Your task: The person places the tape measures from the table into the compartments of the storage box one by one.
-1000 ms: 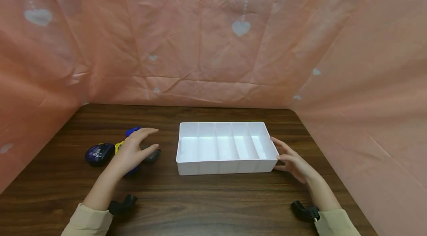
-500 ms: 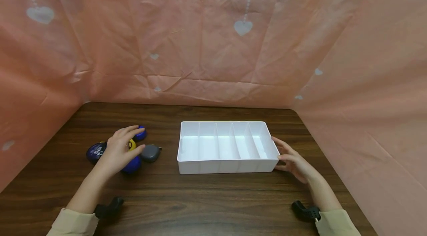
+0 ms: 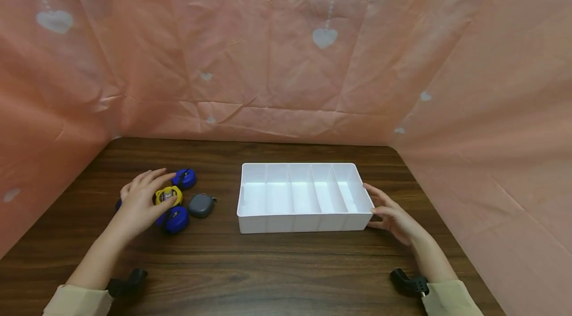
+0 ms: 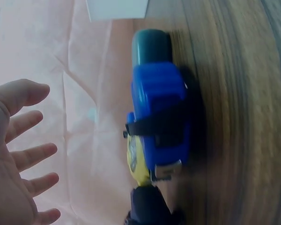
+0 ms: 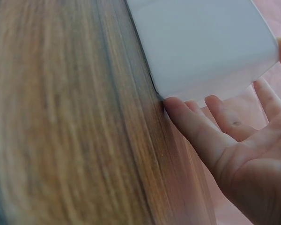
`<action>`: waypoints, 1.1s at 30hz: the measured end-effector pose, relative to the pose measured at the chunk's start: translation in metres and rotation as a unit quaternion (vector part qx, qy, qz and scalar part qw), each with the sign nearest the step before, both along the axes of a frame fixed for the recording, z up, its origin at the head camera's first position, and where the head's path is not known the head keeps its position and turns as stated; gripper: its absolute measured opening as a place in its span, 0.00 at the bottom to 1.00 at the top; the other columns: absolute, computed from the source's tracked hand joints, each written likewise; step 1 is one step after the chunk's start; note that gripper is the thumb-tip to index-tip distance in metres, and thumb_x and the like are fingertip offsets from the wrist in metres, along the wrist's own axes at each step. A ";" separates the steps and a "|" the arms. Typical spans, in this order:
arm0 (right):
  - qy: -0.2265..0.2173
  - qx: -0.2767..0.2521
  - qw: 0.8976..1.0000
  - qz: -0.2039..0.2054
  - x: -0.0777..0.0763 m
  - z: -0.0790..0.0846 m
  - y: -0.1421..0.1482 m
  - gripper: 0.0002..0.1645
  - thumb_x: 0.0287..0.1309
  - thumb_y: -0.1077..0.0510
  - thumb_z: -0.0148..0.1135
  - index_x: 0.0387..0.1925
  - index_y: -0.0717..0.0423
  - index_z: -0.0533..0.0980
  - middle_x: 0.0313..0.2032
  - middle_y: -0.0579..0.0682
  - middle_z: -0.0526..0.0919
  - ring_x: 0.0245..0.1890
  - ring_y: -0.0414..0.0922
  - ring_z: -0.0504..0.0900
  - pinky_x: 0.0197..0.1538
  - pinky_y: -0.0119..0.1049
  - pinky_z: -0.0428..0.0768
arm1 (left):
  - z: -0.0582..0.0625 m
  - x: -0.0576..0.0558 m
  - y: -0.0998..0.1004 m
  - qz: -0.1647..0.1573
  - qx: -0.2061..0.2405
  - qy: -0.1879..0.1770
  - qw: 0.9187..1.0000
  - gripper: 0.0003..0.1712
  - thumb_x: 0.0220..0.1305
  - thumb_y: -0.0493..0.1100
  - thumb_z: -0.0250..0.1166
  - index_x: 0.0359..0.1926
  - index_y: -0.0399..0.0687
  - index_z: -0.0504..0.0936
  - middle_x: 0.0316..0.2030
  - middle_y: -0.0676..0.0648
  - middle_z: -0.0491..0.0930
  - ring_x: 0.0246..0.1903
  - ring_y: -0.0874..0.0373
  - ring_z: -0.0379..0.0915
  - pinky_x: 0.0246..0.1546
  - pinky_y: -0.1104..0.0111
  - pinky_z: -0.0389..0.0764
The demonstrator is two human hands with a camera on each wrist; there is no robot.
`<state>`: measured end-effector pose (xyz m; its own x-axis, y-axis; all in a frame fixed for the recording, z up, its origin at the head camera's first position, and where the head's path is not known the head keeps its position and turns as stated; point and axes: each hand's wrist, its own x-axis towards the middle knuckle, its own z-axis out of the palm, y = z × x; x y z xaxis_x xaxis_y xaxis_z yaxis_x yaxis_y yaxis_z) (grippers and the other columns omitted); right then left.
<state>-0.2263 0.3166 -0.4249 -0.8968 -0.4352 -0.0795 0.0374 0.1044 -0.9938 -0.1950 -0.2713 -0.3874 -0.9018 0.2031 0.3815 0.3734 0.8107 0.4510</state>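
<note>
My left hand (image 3: pixel 137 202) is over a cluster of tape measures on the left, fingers spread and nothing held. Between its thumb and fingers shows a yellow tape measure (image 3: pixel 169 196). One blue tape measure (image 3: pixel 185 178) lies behind it and another blue tape measure (image 3: pixel 176 219) in front. A rounded grey tape measure (image 3: pixel 201 205) is just to their right. A dark tape measure (image 4: pixel 150 206) is mostly hidden by the hand in the head view. My right hand (image 3: pixel 395 219) rests its fingertips on the right end of a white divided box (image 3: pixel 304 223), whose compartments are bare.
The dark wood table (image 3: pixel 277 271) is bordered by pink cloth (image 3: pixel 286 67) at its back and sides. A black wrist mount (image 3: pixel 129 283) is on the left wrist and another black mount (image 3: pixel 408 282) on the right wrist.
My left hand has shifted left across the tape measures, uncovering the grey, blue and yellow ones and covering the dark one. My right hand and the box have stayed put.
</note>
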 end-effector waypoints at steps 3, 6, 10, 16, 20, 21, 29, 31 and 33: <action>0.000 0.003 1.000 -0.002 0.000 -0.001 0.000 0.39 0.67 0.61 0.46 0.75 0.48 0.45 0.69 0.67 0.44 0.56 0.46 0.69 0.56 0.62 0.66 | -0.003 0.001 -0.006 0.008 -0.004 -0.003 1.000 0.31 0.62 0.45 0.66 0.64 0.40 0.70 0.64 0.30 0.59 0.62 0.26 0.45 0.51 0.29 0.38; 0.001 0.005 1.000 -0.003 0.000 -0.001 -0.001 0.39 0.67 0.61 0.46 0.75 0.48 0.46 0.69 0.67 0.44 0.56 0.46 0.69 0.56 0.63 0.66 | -0.006 0.002 -0.012 0.022 -0.005 -0.006 1.000 0.32 0.62 0.46 0.66 0.64 0.40 0.69 0.64 0.29 0.59 0.61 0.25 0.45 0.50 0.29 0.39; 0.002 0.006 1.000 -0.003 0.000 -0.001 -0.001 0.39 0.67 0.61 0.46 0.75 0.48 0.46 0.69 0.67 0.44 0.57 0.47 0.68 0.56 0.63 0.66 | -0.008 0.002 -0.019 0.038 -0.003 -0.005 0.999 0.33 0.61 0.47 0.67 0.63 0.38 0.69 0.63 0.28 0.59 0.60 0.24 0.46 0.48 0.28 0.40; -0.001 0.005 1.000 -0.003 0.000 -0.001 -0.001 0.39 0.67 0.62 0.46 0.75 0.48 0.46 0.69 0.67 0.44 0.57 0.47 0.68 0.56 0.63 0.66 | -0.011 0.002 -0.031 0.054 0.000 -0.015 0.998 0.35 0.61 0.47 0.67 0.65 0.37 0.67 0.63 0.26 0.58 0.59 0.21 0.46 0.46 0.28 0.41; 0.007 0.000 1.000 0.004 0.000 -0.001 0.000 0.39 0.67 0.62 0.45 0.75 0.48 0.45 0.69 0.68 0.44 0.56 0.46 0.70 0.55 0.62 0.66 | -0.014 0.002 -0.039 0.065 -0.001 -0.029 0.997 0.37 0.61 0.47 0.67 0.67 0.38 0.64 0.64 0.26 0.56 0.59 0.20 0.44 0.46 0.27 0.40; 0.010 -0.002 1.000 0.006 0.000 -0.001 0.000 0.39 0.67 0.62 0.45 0.75 0.48 0.46 0.68 0.68 0.44 0.56 0.45 0.70 0.55 0.62 0.67 | -0.015 0.001 -0.041 0.067 -0.002 -0.032 0.997 0.38 0.61 0.48 0.67 0.68 0.39 0.64 0.65 0.26 0.55 0.59 0.20 0.44 0.46 0.26 0.40; 0.013 -0.010 1.000 0.009 0.000 -0.002 0.001 0.38 0.67 0.63 0.45 0.75 0.48 0.46 0.67 0.65 0.48 0.55 0.44 0.73 0.54 0.59 0.68 | -0.023 -0.002 -0.055 0.079 0.007 -0.050 0.996 0.43 0.61 0.50 0.67 0.70 0.40 0.59 0.65 0.25 0.53 0.58 0.18 0.44 0.44 0.26 0.43; 0.011 -0.010 1.000 0.011 0.000 -0.001 0.001 0.38 0.68 0.63 0.45 0.75 0.49 0.46 0.67 0.66 0.47 0.55 0.44 0.72 0.55 0.60 0.68 | -0.024 -0.002 -0.057 0.083 0.011 -0.055 0.995 0.43 0.61 0.50 0.67 0.71 0.40 0.58 0.65 0.25 0.52 0.58 0.18 0.44 0.43 0.26 0.43; 0.010 -0.010 1.000 0.011 0.000 -0.001 0.001 0.38 0.67 0.62 0.45 0.75 0.48 0.46 0.68 0.66 0.46 0.55 0.44 0.72 0.55 0.60 0.68 | -0.025 -0.003 -0.060 0.085 0.013 -0.057 0.995 0.44 0.61 0.50 0.67 0.71 0.40 0.57 0.66 0.24 0.51 0.57 0.17 0.44 0.42 0.26 0.44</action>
<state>-0.2265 0.3178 -0.4262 -0.8879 -0.4570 -0.0524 0.0153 0.0845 -0.9963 -0.1977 -0.3312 -0.4125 -0.9601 0.0349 0.2775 0.1765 0.8452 0.5044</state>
